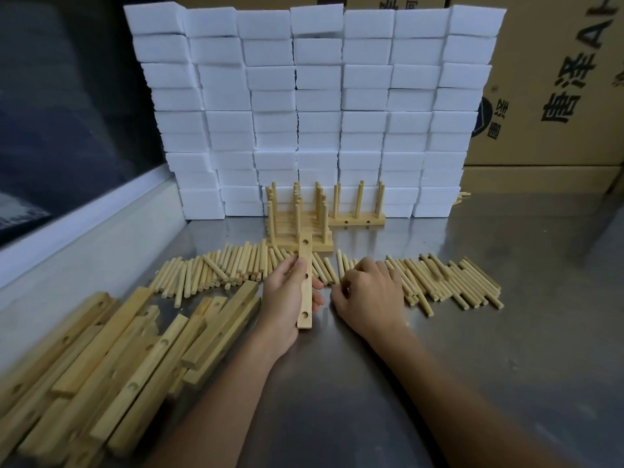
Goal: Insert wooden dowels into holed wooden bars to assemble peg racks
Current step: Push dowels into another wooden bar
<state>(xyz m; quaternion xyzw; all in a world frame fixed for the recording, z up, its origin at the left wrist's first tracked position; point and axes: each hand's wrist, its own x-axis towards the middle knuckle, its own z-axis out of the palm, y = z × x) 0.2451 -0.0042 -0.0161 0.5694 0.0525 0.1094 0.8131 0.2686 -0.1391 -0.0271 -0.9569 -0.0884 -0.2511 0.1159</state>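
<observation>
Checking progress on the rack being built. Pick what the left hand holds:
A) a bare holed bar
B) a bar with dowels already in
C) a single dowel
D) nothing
A: the left hand grips a bar whose holes show open, with no dowels in it; the right hand reaches down among the loose dowels.
</observation>
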